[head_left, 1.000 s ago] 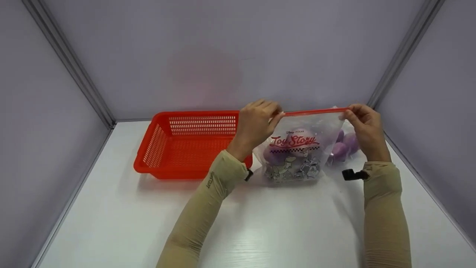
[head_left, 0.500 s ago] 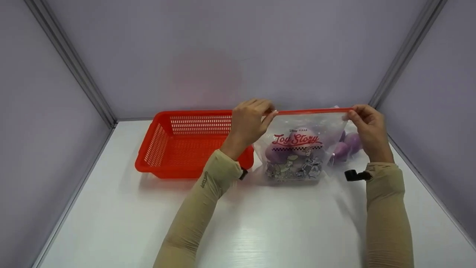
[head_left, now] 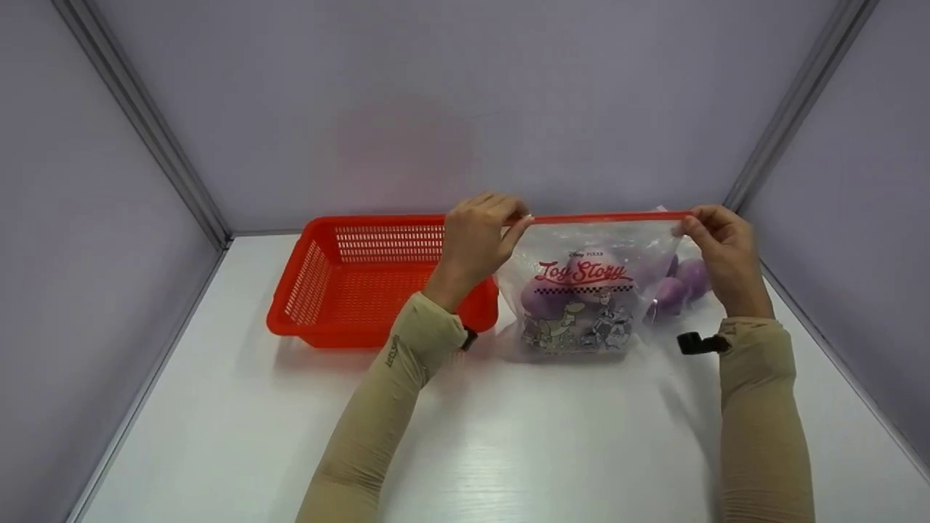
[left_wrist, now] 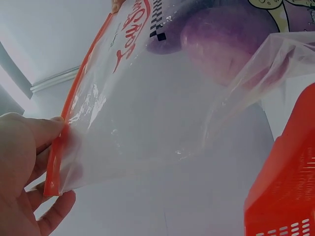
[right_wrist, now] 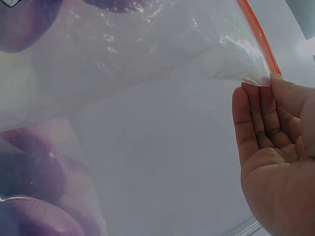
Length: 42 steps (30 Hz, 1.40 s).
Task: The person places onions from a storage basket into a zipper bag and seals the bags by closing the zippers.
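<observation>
A clear zip bag (head_left: 581,312) printed with "Toy Story" stands upright on the white table, with several purple rounded objects (left_wrist: 226,44) inside. Its red zip strip (head_left: 603,217) runs straight along the top, stretched between both hands. At the strip's left end, my left hand (head_left: 476,243) pinches it between thumb and fingers; in the left wrist view the strip's tip sticks out below the thumb. My right hand (head_left: 723,250) pinches the upper right corner, its other fingers extended in the right wrist view. The zip looks pressed together along the part that shows.
A red plastic basket (head_left: 290,305) with slotted walls stands left of the bag, partly behind my left arm. Behind the bag's right side lies another clear bag (right_wrist: 74,157) with several purple rounded objects. Grey walls (head_left: 465,109) enclose the table at the back and sides.
My left hand has slid left along the red strip toward its end, so more of the strip shows. My right hand has kept its grip on the right corner, barely moving.
</observation>
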Motion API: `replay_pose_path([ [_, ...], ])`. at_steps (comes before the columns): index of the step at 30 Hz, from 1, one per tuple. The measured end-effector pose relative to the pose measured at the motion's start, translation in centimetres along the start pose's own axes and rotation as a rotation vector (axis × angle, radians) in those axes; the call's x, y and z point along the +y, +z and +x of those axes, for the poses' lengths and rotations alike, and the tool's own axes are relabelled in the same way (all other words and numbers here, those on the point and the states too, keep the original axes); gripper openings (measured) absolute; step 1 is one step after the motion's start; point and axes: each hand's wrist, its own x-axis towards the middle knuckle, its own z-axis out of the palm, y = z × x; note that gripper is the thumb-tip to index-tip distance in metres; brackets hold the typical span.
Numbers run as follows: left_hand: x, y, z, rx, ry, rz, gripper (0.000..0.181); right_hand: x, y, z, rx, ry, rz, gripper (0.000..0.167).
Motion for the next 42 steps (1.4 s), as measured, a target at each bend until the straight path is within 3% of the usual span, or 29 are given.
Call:
replay_pose_path([
  [19, -1.7, -1.0, -0.5, 0.069, -0.005, -0.027, 0.020, 0.3, -0.8, 0.0, 0.014, 0.022, 0.056, 0.022],
  [31, -2.0, -1.0, -0.7, 0.052, -0.054, -0.065, 0.018, 0.4, -0.2, 0.0, 0.028, 0.021, 0.023, 0.022],
  [36, -2.1, -0.6, -0.5, 0.013, -0.072, -0.130, 0.018, 0.1, -0.3, -0.2, 0.055, 0.033, 0.021, 0.023],
  [42, -2.2, -0.2, -0.3, -0.039, -0.129, -0.315, 0.017, 0.1, 0.0, 0.0, 0.043, 0.014, -0.006, 0.022],
])
